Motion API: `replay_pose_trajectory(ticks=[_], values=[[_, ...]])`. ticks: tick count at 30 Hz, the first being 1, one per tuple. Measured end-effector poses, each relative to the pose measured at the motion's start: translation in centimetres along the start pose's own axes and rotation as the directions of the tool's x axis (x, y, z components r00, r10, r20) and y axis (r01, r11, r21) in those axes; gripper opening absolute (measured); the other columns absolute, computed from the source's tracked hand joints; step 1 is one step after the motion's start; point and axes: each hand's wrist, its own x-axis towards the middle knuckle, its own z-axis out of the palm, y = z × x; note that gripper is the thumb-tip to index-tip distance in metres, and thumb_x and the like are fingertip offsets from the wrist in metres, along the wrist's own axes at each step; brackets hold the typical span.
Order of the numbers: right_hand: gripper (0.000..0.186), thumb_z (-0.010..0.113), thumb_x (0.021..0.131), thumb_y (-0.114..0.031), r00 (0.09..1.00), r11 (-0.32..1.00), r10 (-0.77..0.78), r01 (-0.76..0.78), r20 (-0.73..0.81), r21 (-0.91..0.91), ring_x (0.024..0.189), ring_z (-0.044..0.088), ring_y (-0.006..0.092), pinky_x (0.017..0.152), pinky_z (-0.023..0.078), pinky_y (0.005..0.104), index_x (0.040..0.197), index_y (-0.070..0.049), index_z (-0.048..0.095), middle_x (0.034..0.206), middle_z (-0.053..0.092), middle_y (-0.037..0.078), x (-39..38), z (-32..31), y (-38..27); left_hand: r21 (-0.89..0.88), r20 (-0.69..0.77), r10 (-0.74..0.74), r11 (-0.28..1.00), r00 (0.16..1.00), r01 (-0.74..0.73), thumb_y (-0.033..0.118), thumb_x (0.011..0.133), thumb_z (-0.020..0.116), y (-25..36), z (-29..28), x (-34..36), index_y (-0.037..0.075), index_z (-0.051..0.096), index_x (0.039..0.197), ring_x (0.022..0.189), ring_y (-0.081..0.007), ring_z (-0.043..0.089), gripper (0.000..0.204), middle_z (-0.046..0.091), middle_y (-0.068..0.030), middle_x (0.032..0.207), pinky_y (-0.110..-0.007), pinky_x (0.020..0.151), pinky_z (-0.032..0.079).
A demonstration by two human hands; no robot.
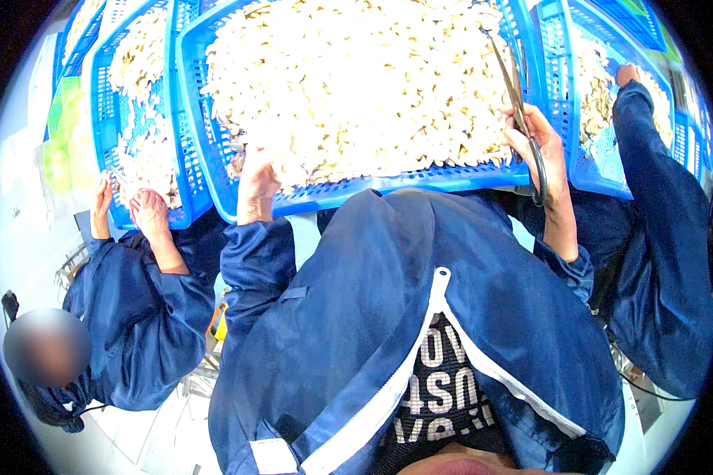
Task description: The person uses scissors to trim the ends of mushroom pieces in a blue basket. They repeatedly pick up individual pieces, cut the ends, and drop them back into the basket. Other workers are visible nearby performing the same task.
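In front of me a large blue plastic basket [348,192] holds a thick spread of pale cut pieces [372,103] that look like mushrooms. My right hand [545,138], at the basket's right side, is closed round a pair of scissors [516,101]. Their dark blades point away from me and stand slightly apart; a black handle loop shows below my fingers. Over the near left corner of the basket is my left hand [257,180], its fingers curled inward above the pieces. Glare washes out its fingertips, so whatever they hold cannot be made out.
To the left, a co-worker in blue [139,332] has both hands at another blue basket [103,142] of pale pieces. On the right, another person's dark sleeve [650,150] reaches over a similar blue basket [561,87]. The baskets stand close beside mine.
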Motion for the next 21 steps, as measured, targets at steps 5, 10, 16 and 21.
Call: replay_pose_trajectory(ticks=[5, 10, 16, 21], values=[[0.031, 0.068, 0.083, -0.009, 0.996, 0.997, -0.048, 0.053, 0.073, -0.057, 0.077, 0.049, 0.0051, 0.07, 0.042, 0.0189, 0.111, -0.004, 0.057, 0.084, 0.052, -0.003, 1.4, 0.8, -0.3, 0.22, -0.387, 0.092, 0.976, 0.918, -0.005, 0.029, 0.088, 0.054, -4.6, 1.8, 0.1, 0.006, 0.056, 0.097, 0.075, -0.0219, 0.056, 0.025, 0.058, -0.0102, 0.088, -0.032, 0.059, 0.049], [0.032, 0.067, 0.083, -0.007, 0.993, 0.997, -0.076, 0.078, 0.094, -0.014, 0.08, 0.051, 0.0075, 0.073, 0.042, 0.0203, 0.113, -0.002, 0.056, 0.087, 0.053, -0.001, 1.4, 1.2, -1.0, 0.579, -0.39, 0.259, 0.815, 0.884, 0.017, 0.034, 0.096, 0.044, -6.5, -0.8, -1.5, 0.007, 0.055, 0.101, 0.075, -0.0202, 0.056, 0.03, 0.058, -0.0082, 0.086, -0.035, 0.057, 0.049], [0.03, 0.065, 0.085, -0.01, 0.994, 0.999, -0.004, 0.009, 0.108, -0.044, 0.082, 0.052, 0.007, 0.076, 0.043, 0.0222, 0.113, -0.004, 0.056, 0.088, 0.054, -0.002, 1.1, 1.4, -0.8, -0.091, -0.578, -0.04, 0.996, 0.815, -0.015, 0.015, 0.09, 0.056, -0.1, -1.8, -4.4, 0.004, 0.057, 0.11, 0.068, -0.0128, 0.059, 0.022, 0.063, -0.0078, 0.088, -0.021, 0.05, 0.044], [0.031, 0.066, 0.083, -0.011, 0.988, 0.998, -0.011, 0.022, 0.152, -0.065, 0.077, 0.047, 0.006, 0.071, 0.038, 0.0196, 0.112, -0.005, 0.057, 0.086, 0.051, -0.003, 1.6, 2.6, -1.2, 0.065, -0.65, 0.056, 0.998, 0.758, -0.019, 0.015, 0.09, 0.059, 1.4, -4.8, -6.2, 0.004, 0.06, 0.105, 0.052, -0.0077, 0.043, 0.019, 0.053, -0.0016, 0.068, -0.021, 0.045, 0.031]])
